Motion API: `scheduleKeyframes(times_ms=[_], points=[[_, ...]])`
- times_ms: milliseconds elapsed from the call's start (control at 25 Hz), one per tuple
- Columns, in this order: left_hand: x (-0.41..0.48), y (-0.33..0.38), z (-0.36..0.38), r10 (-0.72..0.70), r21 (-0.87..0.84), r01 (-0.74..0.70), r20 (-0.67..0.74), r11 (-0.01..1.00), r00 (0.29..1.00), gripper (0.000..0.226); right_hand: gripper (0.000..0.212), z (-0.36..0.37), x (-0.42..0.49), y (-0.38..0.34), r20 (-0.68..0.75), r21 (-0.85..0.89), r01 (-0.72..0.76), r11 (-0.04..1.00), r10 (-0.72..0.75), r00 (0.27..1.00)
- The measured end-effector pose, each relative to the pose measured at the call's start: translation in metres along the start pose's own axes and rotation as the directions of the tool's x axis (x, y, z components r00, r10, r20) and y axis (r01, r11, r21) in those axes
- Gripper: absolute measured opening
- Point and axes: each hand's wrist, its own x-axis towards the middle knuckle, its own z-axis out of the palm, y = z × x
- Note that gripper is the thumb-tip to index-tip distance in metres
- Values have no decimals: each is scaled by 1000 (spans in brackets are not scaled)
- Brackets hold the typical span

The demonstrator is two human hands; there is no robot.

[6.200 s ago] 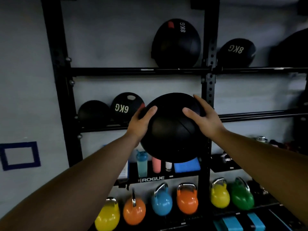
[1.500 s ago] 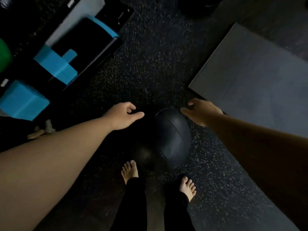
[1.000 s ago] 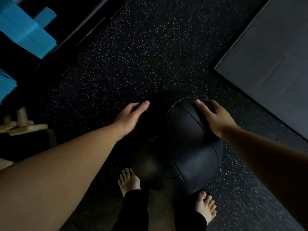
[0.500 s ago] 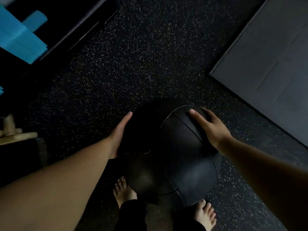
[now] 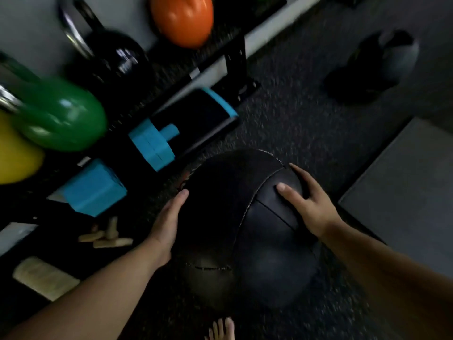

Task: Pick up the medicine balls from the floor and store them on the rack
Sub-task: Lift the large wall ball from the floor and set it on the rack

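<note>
A large black medicine ball (image 5: 245, 229) with stitched seams fills the lower middle of the head view, held between both hands above the speckled floor. My left hand (image 5: 166, 227) presses flat against its left side. My right hand (image 5: 308, 204) grips its upper right side, fingers spread over the top. The rack's black base post (image 5: 235, 60) stands at the top middle, with its low shelf running to the left. Another dark ball (image 5: 375, 67) lies on the floor at the top right.
Kettlebells sit on the rack's low shelf: green (image 5: 58, 116), yellow (image 5: 14, 155), black (image 5: 107, 57), orange (image 5: 181, 18). Blue blocks (image 5: 93, 190) and a black and blue box (image 5: 196, 116) lie beneath. Wooden pieces (image 5: 105, 238) rest at the left. A grey mat (image 5: 404, 192) lies right.
Both hands have closed on the ball and lifted it off the floor. The view has swung up and left, bringing the kettlebells and the rack's base into sight.
</note>
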Motion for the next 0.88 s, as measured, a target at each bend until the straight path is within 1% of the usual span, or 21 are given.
scheduleKeyframes(times_ms=[40,80,200,280,360,400,480,560,600,640,720,760,800,880], points=[[-18,34,-15,52,-21,-52,-26,998,998,99,102,0,3,-46,15,-9,58,998,-58,998],[-40,67,-27,124,-77,-126,-23,989,992,99,101,-1,4,-96,28,-24,116,993,-115,993],[-112,167,-66,279,-180,-283,-52,942,959,95,102,-9,-9,-240,54,-25,284,958,-283,958],[-168,228,-93,360,-229,-378,-117,897,926,91,102,-14,-28,-332,59,-2,397,918,-396,916],[-230,288,-124,452,-285,-474,-144,833,880,84,101,-16,-54,-427,71,19,497,867,-497,865],[-262,315,-140,503,-302,-527,-162,794,849,81,101,-16,-69,-472,79,30,542,840,-543,836],[-327,367,-174,599,-317,-643,-235,697,766,81,102,-14,-103,-562,95,61,636,769,-639,764],[-382,407,-203,646,-298,-718,-314,629,696,81,98,-10,-131,-632,102,83,707,702,-712,695],[-414,427,-220,671,-281,-757,-351,591,654,78,95,-6,-148,-670,104,94,748,657,-754,649],[-443,446,-237,701,-266,-793,-372,548,609,70,93,-1,-165,-706,105,110,781,615,-789,606],[-495,481,-274,740,-242,-849,-417,469,527,47,95,9,-198,-773,108,152,822,549,-836,539],[-522,499,-292,758,-222,-874,-434,432,486,43,99,15,-215,-804,107,171,840,515,-857,504],[-545,514,-312,781,-203,-896,-440,395,444,48,103,23,-231,-834,102,183,860,477,-879,466],[-588,544,-348,808,-159,-925,-451,346,380,65,106,38,-256,-888,83,183,902,392,-920,383]])
